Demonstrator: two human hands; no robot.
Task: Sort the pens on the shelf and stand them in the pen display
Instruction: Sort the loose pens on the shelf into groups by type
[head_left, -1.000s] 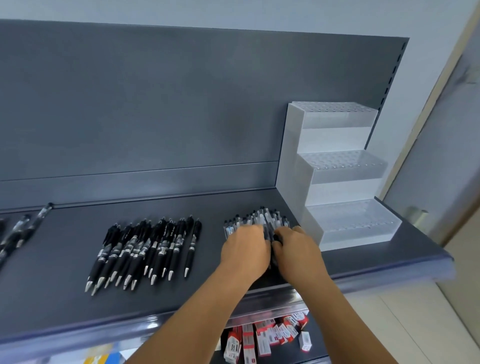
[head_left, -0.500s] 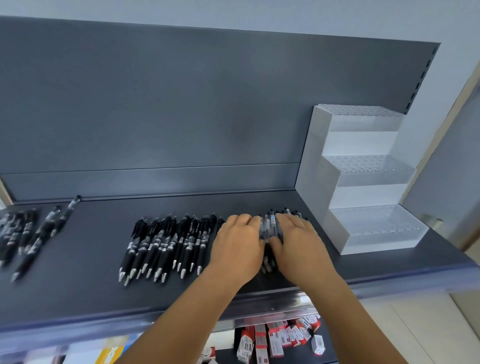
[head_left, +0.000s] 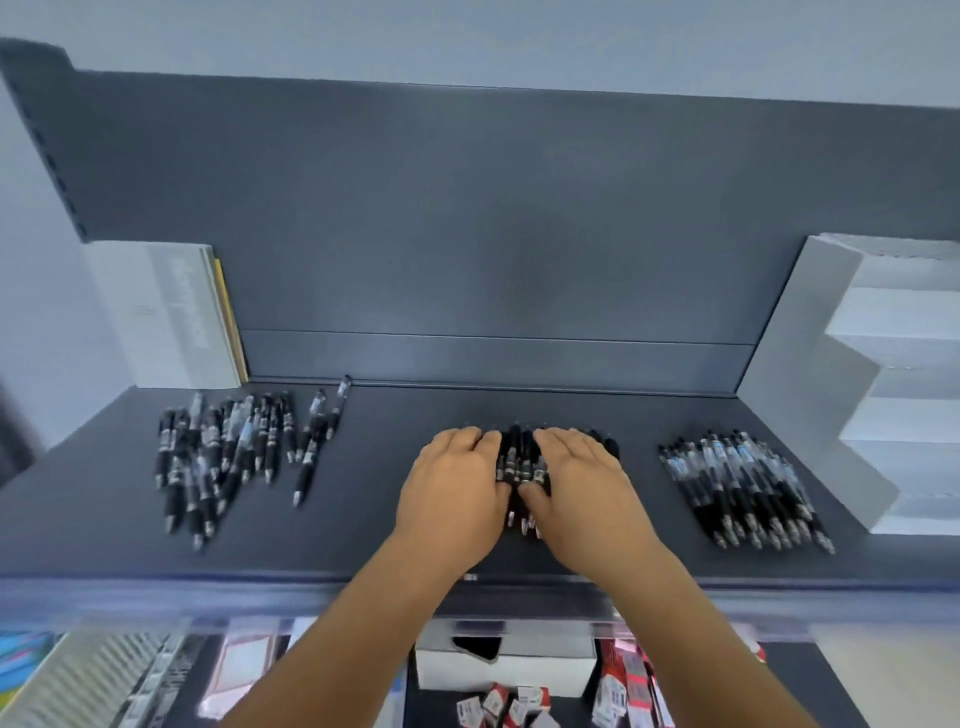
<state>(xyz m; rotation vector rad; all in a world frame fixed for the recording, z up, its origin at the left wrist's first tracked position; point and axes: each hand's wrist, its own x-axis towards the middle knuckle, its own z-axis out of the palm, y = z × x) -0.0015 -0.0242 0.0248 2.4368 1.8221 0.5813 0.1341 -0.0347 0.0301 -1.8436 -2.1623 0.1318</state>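
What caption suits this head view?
Both hands press together a middle bunch of black pens on the grey shelf.

Pale grey-blue wall (head_left: 467, 36) above, dark grey back panel (head_left: 467, 208), slotted upright (head_left: 57, 171) at left edge, white box (head_left: 506, 670) on lower shelf, small red-and-white cartons (head_left: 511, 704), evenly lit.

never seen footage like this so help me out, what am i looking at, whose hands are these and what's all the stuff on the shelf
This is one camera worn on a person's head, looking down at their own bare hands. The left hand and right hand lie with fairly straight fingers on either side of a middle bunch of black pens on a dark shelf. Neither hand lifts anything. A looser pen pile lies to the left, a tidy row to the right. The white stepped pen display at the far right looks empty.
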